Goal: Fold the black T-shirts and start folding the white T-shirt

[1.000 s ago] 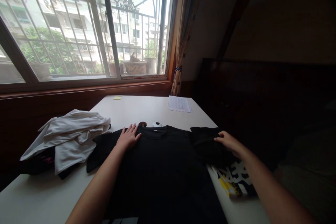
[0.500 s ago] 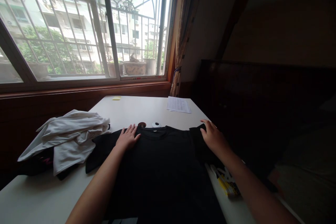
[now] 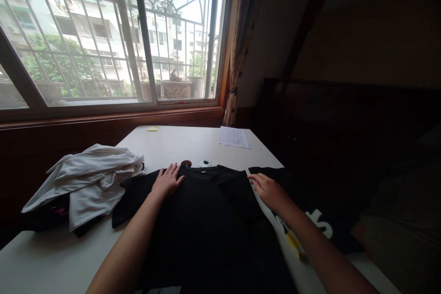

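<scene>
A black T-shirt (image 3: 206, 225) lies spread on the white table, its neckline facing the window. My left hand (image 3: 167, 180) rests flat on the shoulder at the left, fingers spread. At the shirt's right side, its sleeve (image 3: 237, 193) lies turned inward over the front. My right hand (image 3: 267, 189) is at that folded edge, fingers bent together with the tips against the cloth. Beyond it is another dark cloth with white lettering (image 3: 320, 224). A yellow-and-white object (image 3: 294, 241) is partly hidden by my right forearm.
A crumpled white garment (image 3: 93, 174) lies on dark cloth at the left. Papers (image 3: 234, 137) and a yellow note (image 3: 152, 128) are at the table's far end. A round white piece (image 3: 205, 164) sits by the collar. Part of a person (image 3: 396, 234) shows dimly at right.
My right hand has moved left and slightly down, and the right sleeve now lies folded inward on the shirt. White lettering has come into view. My left hand has stayed put.
</scene>
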### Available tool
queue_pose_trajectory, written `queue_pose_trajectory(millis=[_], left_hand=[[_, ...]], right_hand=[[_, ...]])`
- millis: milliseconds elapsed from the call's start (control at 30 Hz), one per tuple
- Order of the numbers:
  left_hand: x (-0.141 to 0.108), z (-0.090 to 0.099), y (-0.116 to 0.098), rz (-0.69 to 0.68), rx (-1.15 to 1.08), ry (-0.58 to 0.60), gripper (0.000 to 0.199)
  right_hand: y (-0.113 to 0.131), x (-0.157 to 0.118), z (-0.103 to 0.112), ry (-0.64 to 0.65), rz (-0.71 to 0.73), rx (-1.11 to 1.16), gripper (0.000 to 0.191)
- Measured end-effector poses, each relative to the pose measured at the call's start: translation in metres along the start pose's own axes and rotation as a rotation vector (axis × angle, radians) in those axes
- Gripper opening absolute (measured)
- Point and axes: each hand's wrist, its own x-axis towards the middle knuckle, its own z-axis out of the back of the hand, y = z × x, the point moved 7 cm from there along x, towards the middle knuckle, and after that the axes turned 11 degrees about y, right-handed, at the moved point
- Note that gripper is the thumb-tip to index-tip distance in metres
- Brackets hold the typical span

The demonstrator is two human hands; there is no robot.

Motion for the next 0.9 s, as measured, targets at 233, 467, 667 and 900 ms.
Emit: queue_pose_trajectory(millis=[233, 467, 667, 900], left_hand=[[0.000, -0.001, 0.000, 0.001, 0.004, -0.012, 0.075], [-0.003, 0.002, -0.002, 0.001, 0.007, -0.014, 0.074], [-0.002, 0.002, -0.001, 0.001, 0.007, -0.016, 0.074], [-0.002, 0.001, -0.001, 0.000, 0.013, -0.017, 0.073]], right_hand=[[-0.023, -0.041, -0.054, 0.186, 0.060, -0.153, 0.046], [-0.064, -0.080, -0.068, 0.214, 0.096, -0.183, 0.045], [-0.070, -0.097, -0.054, 0.052, -0.021, -0.137, 0.025], [-0.045, -0.084, -0.052, -0.075, 0.000, -0.246, 0.016]])
